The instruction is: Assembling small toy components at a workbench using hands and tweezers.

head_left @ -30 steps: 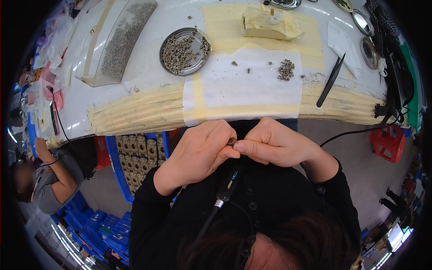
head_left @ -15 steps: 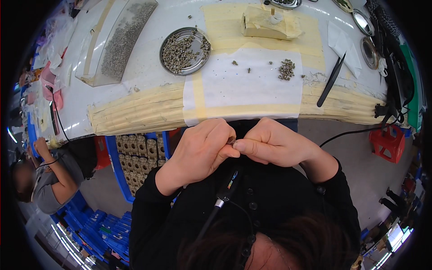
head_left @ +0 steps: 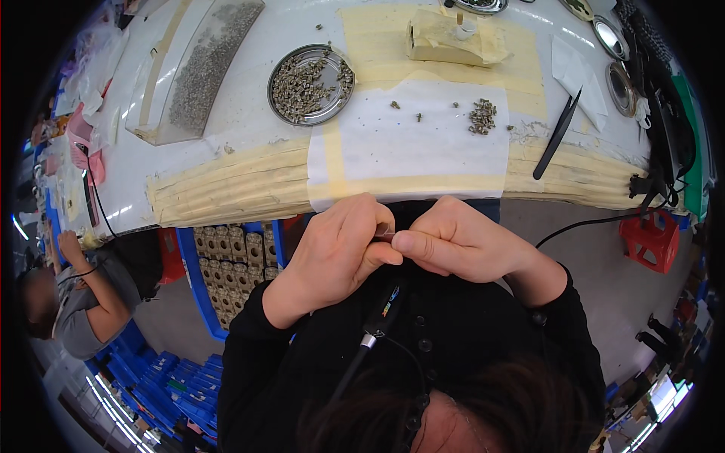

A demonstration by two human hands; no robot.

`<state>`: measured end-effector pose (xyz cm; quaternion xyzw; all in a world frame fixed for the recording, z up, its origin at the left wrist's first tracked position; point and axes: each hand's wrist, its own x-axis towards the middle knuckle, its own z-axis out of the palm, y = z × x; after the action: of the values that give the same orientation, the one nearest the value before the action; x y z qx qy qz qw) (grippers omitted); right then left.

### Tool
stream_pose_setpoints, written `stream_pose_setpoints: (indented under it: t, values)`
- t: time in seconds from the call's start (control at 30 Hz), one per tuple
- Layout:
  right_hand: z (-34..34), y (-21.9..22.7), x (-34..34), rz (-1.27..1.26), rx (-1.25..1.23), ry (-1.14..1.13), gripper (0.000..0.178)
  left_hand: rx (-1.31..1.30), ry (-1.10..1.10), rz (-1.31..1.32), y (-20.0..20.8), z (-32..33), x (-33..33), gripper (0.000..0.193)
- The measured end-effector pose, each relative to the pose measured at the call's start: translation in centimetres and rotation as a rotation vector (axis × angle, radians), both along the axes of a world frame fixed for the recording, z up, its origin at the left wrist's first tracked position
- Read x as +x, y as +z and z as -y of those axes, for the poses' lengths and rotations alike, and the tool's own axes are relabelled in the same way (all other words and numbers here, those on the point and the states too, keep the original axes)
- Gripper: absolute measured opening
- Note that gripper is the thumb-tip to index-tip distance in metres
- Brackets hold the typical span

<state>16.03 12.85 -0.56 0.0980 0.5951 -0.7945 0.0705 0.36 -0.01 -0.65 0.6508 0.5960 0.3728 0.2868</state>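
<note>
Just past the table's front edge, my left hand (head_left: 332,253) and my right hand (head_left: 468,240) meet in front of my body. The left thumb and curled fingers close around a tiny shiny piece (head_left: 384,235), mostly covered and too small to name. My right thumb and forefinger are pinched together at its right side; what they hold, if anything, is hidden. Beyond the hands, a white paper sheet (head_left: 408,162) is taped down, with a heap of small metal parts (head_left: 482,117) and a few loose ones. Black tweezers (head_left: 558,136) lie to its right.
A round metal dish (head_left: 329,78) of small parts stands left of the paper, beside a clear tray (head_left: 143,128). A taped block (head_left: 453,47) sits farther back. Below the table are a blue crate (head_left: 198,283) of metal pieces and a red stool (head_left: 651,240). Another person (head_left: 106,302) sits left.
My left forefinger has lifted a little from the thumb, so more of the tiny piece shows. The right hand stays almost where it was. Nothing on the table has moved.
</note>
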Motion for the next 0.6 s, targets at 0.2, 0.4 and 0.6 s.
stream_pose_setpoints:
  t: [0.2, 0.4, 0.6]
  values:
    - [-0.12, 0.14, 0.07, 0.020, 0.002, 0.017, 0.055, -0.053, -0.034, -0.004, 0.39, 0.01, -0.15, 0.035]
    - [-0.14, 0.00, 0.16, -0.002, 0.009, 0.029, 0.055, -0.043, -0.052, -0.036, 0.48, -0.02, -0.16, 0.033]
    - [-0.23, 0.00, 0.16, -0.002, 0.004, 0.041, 0.056, -0.065, -0.072, -0.047, 0.68, -0.10, -0.22, 0.032]
